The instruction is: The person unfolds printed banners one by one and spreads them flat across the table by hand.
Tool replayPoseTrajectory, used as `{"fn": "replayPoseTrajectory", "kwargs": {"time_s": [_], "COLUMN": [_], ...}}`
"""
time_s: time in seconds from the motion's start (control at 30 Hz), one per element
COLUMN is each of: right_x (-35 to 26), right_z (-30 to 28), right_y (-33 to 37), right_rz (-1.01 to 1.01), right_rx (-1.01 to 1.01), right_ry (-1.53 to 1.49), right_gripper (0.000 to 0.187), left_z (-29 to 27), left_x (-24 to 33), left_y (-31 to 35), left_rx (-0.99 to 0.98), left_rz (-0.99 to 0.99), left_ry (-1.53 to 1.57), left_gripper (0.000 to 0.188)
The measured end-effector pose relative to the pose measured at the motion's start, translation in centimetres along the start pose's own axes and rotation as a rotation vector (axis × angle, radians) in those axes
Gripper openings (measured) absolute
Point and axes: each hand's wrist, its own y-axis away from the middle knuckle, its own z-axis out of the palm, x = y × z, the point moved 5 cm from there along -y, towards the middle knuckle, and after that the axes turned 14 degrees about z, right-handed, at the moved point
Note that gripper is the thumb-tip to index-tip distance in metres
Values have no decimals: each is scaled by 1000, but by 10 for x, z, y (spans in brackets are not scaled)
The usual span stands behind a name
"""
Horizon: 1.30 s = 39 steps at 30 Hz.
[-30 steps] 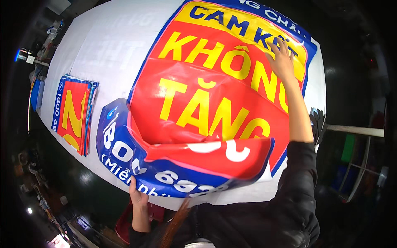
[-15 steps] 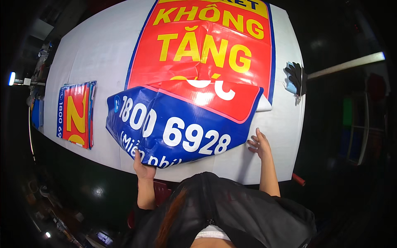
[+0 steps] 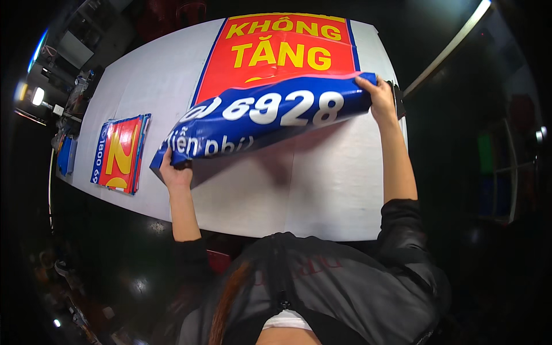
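While the glossy red, blue and yellow sheet banner (image 3: 273,112) runs lengthwise away from me over the broad white bench (image 3: 333,178), its near blue end is lifted, slanting across in front of me. Nearer my body, my left grip (image 3: 176,174) pinches just inside the left corner; farther out, my right grip (image 3: 382,100) pinches the right corner. Flat red-and-blue printed sheets (image 3: 119,154) lie stacked left of my left grip.

White bench (image 3: 339,190)
Stack of folded prints (image 3: 119,154) at left; red-and-blue banner (image 3: 273,85), its far part lying at far side
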Motion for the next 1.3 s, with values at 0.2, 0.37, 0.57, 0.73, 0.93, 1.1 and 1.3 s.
{"fn": "replayPoseTrajectory", "kwargs": {"time_s": [0.2, 0.37, 0.57, 0.73, 0.93, 1.1, 1.3], "right_x": [-188, -250, -204, -174, -91, 9, 130], "right_z": [-24, -97, -108, -140, -189, -254, -291], "right_y": [-41, -65, 85, 179, 335, 414, 426], "right_rz": [-208, -72, -136, -106, -227, -26, 283], "right_rx": [252, -287, -331, -183, 196, 158, 101], "right_ry": [224, -179, -100, 209, 309, 207, 197], "right_gripper": [33, 26, 31, 43, 48, 31, 31], "left_z": [178, 256, 171, 59, -80, -205, -318], "left_x": [27, 101, 152, 160, 138, 107, 12], "left_y": [-38, 57, 180, 247, 366, 442, 452], "left_rx": [-247, -596, -554, -743, -579, -337, -168], "left_rz": [232, 510, 1927, 1590, 715, 289, -37], "left_ry": [-80, -205, -1427, -1641, -955, -789, -234], "left_gripper": [14, 27, 42, 38, 28, 29, 48]}}
